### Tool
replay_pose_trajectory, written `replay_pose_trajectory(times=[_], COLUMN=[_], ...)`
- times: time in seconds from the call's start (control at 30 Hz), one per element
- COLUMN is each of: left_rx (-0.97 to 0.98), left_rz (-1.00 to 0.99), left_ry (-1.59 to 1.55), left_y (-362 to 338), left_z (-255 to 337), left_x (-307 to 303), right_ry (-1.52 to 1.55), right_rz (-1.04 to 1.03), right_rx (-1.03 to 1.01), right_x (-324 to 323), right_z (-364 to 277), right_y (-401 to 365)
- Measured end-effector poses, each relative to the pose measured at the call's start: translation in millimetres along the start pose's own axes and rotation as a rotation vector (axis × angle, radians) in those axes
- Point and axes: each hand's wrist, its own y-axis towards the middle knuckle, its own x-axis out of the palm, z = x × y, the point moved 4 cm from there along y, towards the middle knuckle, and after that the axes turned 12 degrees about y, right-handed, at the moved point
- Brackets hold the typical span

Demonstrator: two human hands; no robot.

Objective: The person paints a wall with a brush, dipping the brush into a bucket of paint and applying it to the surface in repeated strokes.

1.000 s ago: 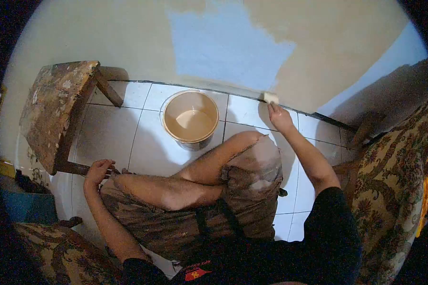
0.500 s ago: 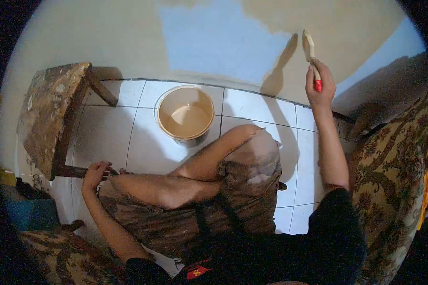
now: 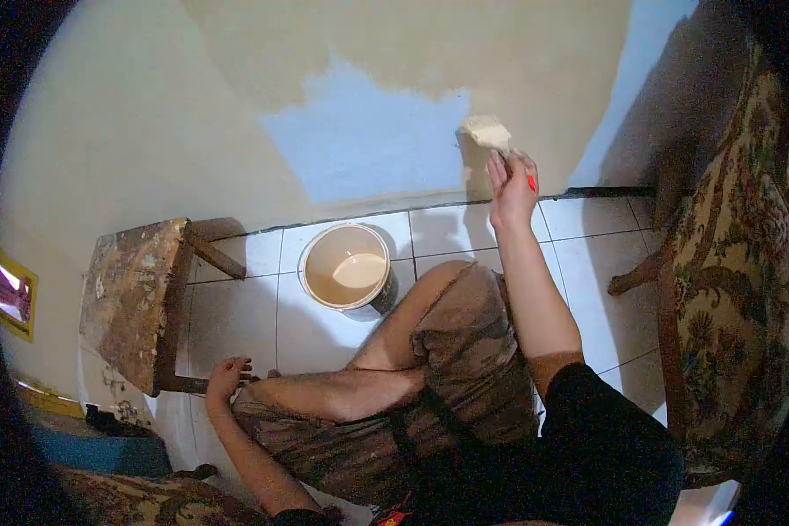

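Observation:
A paintbrush with cream-coated bristles is gripped in my right hand; the red end of its handle shows beside the fingers. Its bristles overlap the wall at the right border of a light blue patch, with beige paint around it. My left hand hangs over my knee, fingers loosely apart and holding nothing, close to a stool leg. Between my legs and the wall stands a round bucket with cream paint in the bottom.
A paint-spattered wooden stool stands at the left. Patterned upholstered furniture is close on my right, and more patterned fabric lies at lower left. White floor tiles run up to the wall.
My right hand has moved left and lower with the paintbrush, from over beige wall to the edge of the blue patch. The camera view has shifted; my left hand stays by my knee.

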Motion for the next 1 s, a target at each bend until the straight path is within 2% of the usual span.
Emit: replay_pose_trajectory(times=[0.1, 0.2, 0.27, 0.33, 0.37, 0.43, 0.5, 0.6, 0.7, 0.8, 0.83, 0.9, 1.0], left_rx=[0.000, 0.036, 0.065, -0.057, -0.066, 0.076, 0.045, -0.060, -0.087, -0.015, -0.012, -0.170, -0.169], left_rz=[0.035, 0.095, 0.137, 0.173, 0.186, 0.184, 0.180, 0.145, 0.141, 0.117, 0.112, 0.098, 0.046], left_ry=[0.028, 0.050, 0.090, 0.189, 0.204, 0.066, 0.093, 0.070, 0.250, 0.186, 0.194, 0.080, 0.191], left_y=[-25.4, -76.7, -112.3, -138.6, -144.6, -152.3, -162.8, -173.0, -171.6, -167.1, -159.4, -147.8, -139.0], left_z=[9.6, 24.3, 35.3, 31.2, 22.9, 9.1, -5.5, -15.2, 8.1, 47.3, 45.9, 25.9, 17.4], left_x=[-8.8, -28.5, -37.8, -44.9, -46.8, -44.7, -45.3, -46.7, -43.5, -34.4, -34.7, -35.6, -35.9], right_ry=[0.028, 0.091, 0.104, 0.042, 0.057, 0.060, -0.081, -0.036, -0.103, -0.034, -0.019, -0.012, -0.056], right_rz=[-0.039, -0.208, -0.176, -0.140, -0.127, 0.077, 0.152, 0.218, 0.327, 0.372, 0.356, 0.364, 0.390], right_rx=[-0.025, -0.116, -0.117, -0.149, -0.140, -0.098, -0.084, 0.004, -0.017, 0.019, 0.027, 0.026, 0.045], right_x=[31.7, 55.5, 46.0, 26.9, 10.3, -33.7, -80.6, -141.0, -168.4, -177.9, -178.2, -187.9, -196.5], right_z=[-3.0, 2.9, 22.2, 42.1, 51.6, 70.6, 84.5, 103.7, 109.6, 113.8, 115.6, 119.0, 123.7], right_y=[-2.0, 1.2, 15.5, 24.0, 22.2, 17.4, 7.5, -9.1, -9.3, -7.5, -4.3, -5.3, -5.4])
